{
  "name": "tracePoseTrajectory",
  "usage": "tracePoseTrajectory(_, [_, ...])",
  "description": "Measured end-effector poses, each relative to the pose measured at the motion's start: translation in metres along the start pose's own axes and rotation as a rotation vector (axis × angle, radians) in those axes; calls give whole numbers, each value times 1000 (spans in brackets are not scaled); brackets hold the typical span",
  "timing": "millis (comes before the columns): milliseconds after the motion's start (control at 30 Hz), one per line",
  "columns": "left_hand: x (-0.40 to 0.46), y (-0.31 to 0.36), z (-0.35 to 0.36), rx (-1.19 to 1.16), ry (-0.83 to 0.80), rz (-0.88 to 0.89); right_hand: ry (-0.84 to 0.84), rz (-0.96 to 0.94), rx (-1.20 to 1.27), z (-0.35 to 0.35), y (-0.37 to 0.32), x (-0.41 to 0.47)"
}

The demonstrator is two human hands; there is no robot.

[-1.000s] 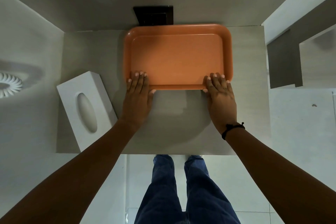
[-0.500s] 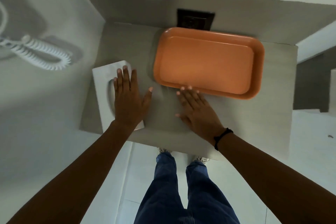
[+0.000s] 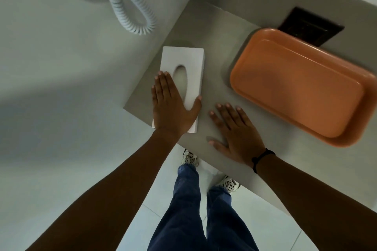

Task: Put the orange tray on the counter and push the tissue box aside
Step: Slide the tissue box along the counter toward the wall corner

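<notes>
The orange tray lies flat on the grey counter, at the right against the back wall. The white tissue box, with an oval slot on top, stands at the counter's left edge by the side wall. My left hand lies palm down on the near half of the box, its thumb hooked round the box's right side. My right hand rests flat on the bare counter between box and tray, fingers spread, touching neither.
A white coiled cord hangs on the left wall above the box. A black wall plate sits behind the tray. My legs and shoes stand on the pale tiled floor below the counter's front edge.
Both hands left the tray's near rim. My left hand went onto the tissue box, which turned and slid towards the left wall. My right hand settled on the counter. The view swung left.
</notes>
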State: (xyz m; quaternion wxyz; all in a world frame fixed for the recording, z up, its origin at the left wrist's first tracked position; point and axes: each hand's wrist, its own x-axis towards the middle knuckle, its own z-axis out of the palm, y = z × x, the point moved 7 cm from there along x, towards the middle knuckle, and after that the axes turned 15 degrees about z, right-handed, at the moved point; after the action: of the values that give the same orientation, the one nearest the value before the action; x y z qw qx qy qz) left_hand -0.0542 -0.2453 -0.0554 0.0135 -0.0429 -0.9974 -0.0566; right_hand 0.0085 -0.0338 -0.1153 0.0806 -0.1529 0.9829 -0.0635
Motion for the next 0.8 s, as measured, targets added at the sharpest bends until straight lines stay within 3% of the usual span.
tracePoseTrajectory(800, [157,-11,-1,34,-117,330,2,16,78,10,3,-3])
